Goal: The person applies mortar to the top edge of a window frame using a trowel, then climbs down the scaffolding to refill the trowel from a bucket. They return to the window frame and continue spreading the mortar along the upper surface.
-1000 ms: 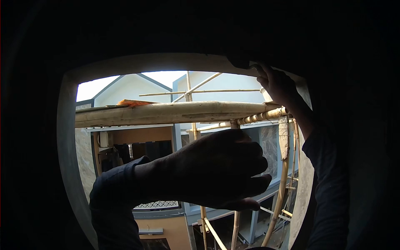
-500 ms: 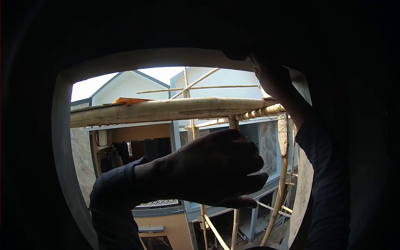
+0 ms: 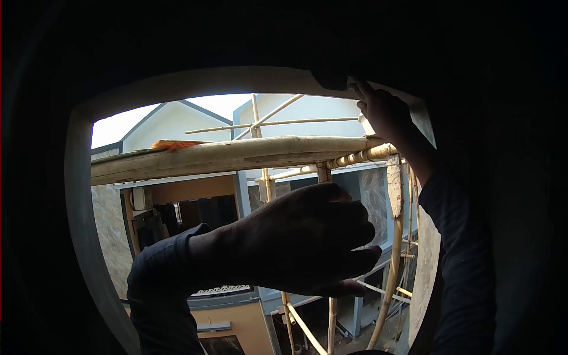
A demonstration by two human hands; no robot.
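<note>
In the middle of the head view my left hand (image 3: pixel 307 239) hangs in front of the opening, back of the hand towards me. Its fingers are loosely bent, with gaps between the lower ones, and I see nothing in it. My right hand (image 3: pixel 384 112) is raised to the upper right corner of the window opening frame (image 3: pixel 83 195). Its fingers are bent at the underside of the top edge. Just left of the fingertips a dark shape (image 3: pixel 329 79) juts below that edge; shadow hides what it is and how the hand grips it.
Outside the opening a thick bamboo pole (image 3: pixel 236 155) crosses from side to side, with an orange scrap (image 3: pixel 171 144) on top. Bamboo uprights (image 3: pixel 387 290) and a weathered board (image 3: pixel 394 186) stand at the right. Facing houses (image 3: pixel 177 127) lie beyond. Dark wall surrounds the frame.
The view has shifted slightly, so the frame and scaffold sit a little further left. My right hand's fingers have shifted a little along the top edge. My left hand stays put.
</note>
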